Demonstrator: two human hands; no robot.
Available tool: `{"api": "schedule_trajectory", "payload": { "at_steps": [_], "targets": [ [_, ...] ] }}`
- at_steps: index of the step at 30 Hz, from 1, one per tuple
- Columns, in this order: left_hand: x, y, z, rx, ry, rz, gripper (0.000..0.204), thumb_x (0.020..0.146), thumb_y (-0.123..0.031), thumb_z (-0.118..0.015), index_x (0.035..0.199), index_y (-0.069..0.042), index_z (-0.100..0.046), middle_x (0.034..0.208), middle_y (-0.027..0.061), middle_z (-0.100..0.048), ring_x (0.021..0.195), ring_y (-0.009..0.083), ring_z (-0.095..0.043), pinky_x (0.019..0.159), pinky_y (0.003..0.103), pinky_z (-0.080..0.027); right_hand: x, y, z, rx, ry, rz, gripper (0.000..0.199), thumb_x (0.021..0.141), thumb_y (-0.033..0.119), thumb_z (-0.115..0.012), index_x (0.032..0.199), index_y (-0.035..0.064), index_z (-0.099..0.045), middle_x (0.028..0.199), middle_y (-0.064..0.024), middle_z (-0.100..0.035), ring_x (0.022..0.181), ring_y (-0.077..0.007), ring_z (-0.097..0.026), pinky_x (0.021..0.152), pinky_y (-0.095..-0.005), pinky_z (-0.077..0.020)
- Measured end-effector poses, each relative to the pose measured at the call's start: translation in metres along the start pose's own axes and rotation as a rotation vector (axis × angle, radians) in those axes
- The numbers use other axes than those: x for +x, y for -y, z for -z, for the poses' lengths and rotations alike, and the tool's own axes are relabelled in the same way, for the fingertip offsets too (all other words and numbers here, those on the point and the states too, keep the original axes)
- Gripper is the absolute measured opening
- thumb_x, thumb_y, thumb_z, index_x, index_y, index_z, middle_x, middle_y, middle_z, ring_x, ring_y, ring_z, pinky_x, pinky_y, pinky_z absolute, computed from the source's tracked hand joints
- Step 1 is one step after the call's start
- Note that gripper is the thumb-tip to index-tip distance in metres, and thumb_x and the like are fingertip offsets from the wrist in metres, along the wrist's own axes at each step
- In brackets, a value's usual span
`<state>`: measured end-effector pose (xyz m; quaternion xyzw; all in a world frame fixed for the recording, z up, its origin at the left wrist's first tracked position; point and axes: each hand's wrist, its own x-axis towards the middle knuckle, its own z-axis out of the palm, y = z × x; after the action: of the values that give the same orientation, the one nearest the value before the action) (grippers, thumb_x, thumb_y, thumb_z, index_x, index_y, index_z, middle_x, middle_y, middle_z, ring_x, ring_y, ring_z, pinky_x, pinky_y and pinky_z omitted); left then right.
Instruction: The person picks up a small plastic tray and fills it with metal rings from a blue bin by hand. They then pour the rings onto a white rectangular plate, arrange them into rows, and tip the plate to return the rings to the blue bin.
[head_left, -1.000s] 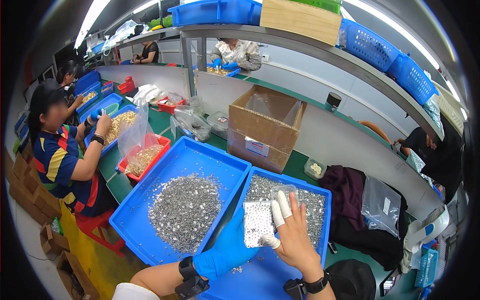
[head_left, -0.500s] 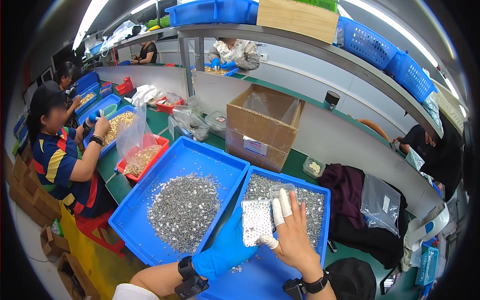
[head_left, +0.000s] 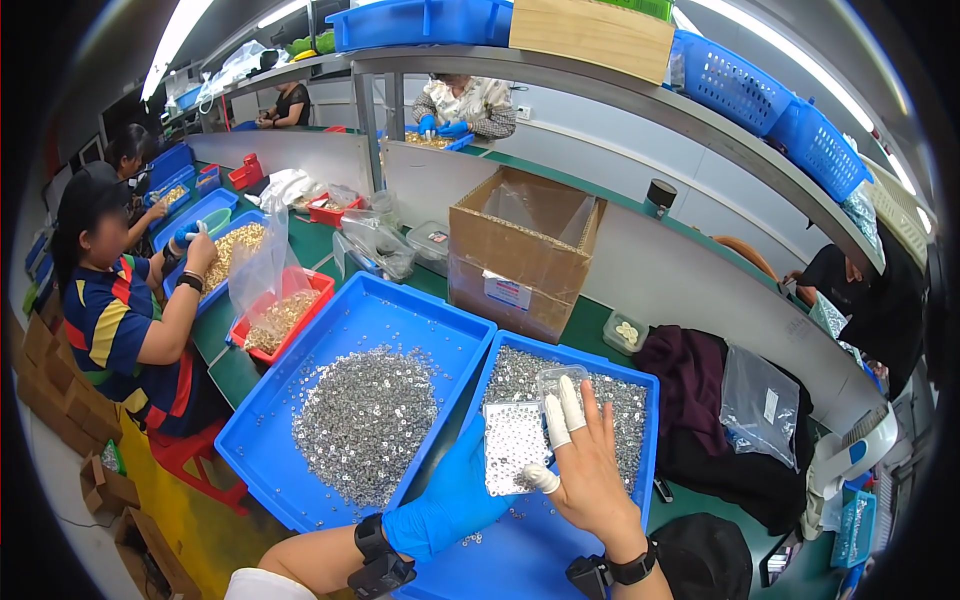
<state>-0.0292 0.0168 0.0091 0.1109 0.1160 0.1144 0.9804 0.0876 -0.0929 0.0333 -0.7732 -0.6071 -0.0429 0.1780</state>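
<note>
My left hand (head_left: pixel 450 510), in a blue glove, grips a small pale square plate (head_left: pixel 513 445) from its left side. Many tiny silver metal pieces lie spread across that plate. My right hand (head_left: pixel 585 470) is open at the plate's right edge, with white finger cots on the thumb and two fingers. Its thumb tip is near the plate's lower right corner; whether it touches, I cannot tell. Below both hands is a blue tray (head_left: pixel 655 440) with small silver nut-like pieces in its far part. A clear plastic box (head_left: pixel 562 374) sits among them, partly behind my fingers.
Left of it, another blue tray (head_left: pixel 250 480) bears a heap of silver pieces (head_left: pixel 365 425). A cardboard box (head_left: pixel 520 255) stands behind. Dark cloth (head_left: pixel 735 475) lies to the right. A metal shelf (head_left: pixel 600 80) crosses overhead. A co-worker (head_left: pixel 120 300) sits at left beside a red bin (head_left: pixel 325 290).
The view has shifted slightly. My right thumb has moved a little to the right, away from the plate's lower edge; my left hand still holds the plate in the same place.
</note>
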Motion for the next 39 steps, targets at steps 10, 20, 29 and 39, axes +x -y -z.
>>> {"api": "schedule_trajectory", "payload": {
  "at_steps": [10, 20, 29, 39],
  "targets": [
    [-0.004, -0.002, -0.007, 0.074, -0.059, -0.047, 0.046, 0.095, -0.037, -0.031, 0.130, -0.008, -0.036, 0.127, 0.0086, -0.045, 0.114, 0.0236, -0.047, 0.094, 0.039, -0.039, 0.001, 0.001, 0.001, 0.005, 0.026, 0.027, 0.074, 0.086, 0.053, -0.039, 0.132, -0.0043, -0.029, 0.140, -0.0237, -0.019, 0.131, -0.0411, -0.011, 0.104, -0.0542, -0.0080],
    [0.001, -0.007, 0.001, 0.045, 0.000, -0.086, 0.045, 0.095, -0.035, -0.032, 0.129, -0.007, -0.037, 0.127, 0.0085, -0.046, 0.115, 0.0227, -0.045, 0.099, 0.037, -0.035, 0.003, 0.009, 0.001, -0.010, 0.036, 0.053, 0.079, 0.084, 0.055, -0.041, 0.129, -0.0086, -0.029, 0.139, -0.0259, -0.020, 0.131, -0.0418, -0.011, 0.103, -0.0552, -0.0081],
    [0.006, -0.005, 0.007, -0.002, -0.013, -0.095, 0.045, 0.095, -0.036, -0.032, 0.130, -0.008, -0.037, 0.128, 0.0082, -0.045, 0.116, 0.0236, -0.045, 0.099, 0.038, -0.035, 0.000, 0.010, 0.003, -0.038, 0.036, 0.052, 0.080, 0.083, 0.055, -0.043, 0.129, -0.0091, -0.029, 0.139, -0.0261, -0.020, 0.131, -0.0418, -0.011, 0.103, -0.0553, -0.0082],
    [-0.007, -0.007, -0.006, 0.298, 0.021, -0.195, 0.047, 0.096, -0.035, -0.026, 0.131, -0.004, -0.032, 0.128, 0.0120, -0.043, 0.116, 0.0249, -0.045, 0.098, 0.039, -0.036, 0.002, 0.016, 0.007, 0.008, 0.077, 0.143, 0.070, 0.082, 0.057, -0.042, 0.128, 0.0050, -0.041, 0.138, -0.0240, -0.022, 0.130, -0.0430, -0.012, 0.102, -0.0572, -0.0084]
  ]
}}
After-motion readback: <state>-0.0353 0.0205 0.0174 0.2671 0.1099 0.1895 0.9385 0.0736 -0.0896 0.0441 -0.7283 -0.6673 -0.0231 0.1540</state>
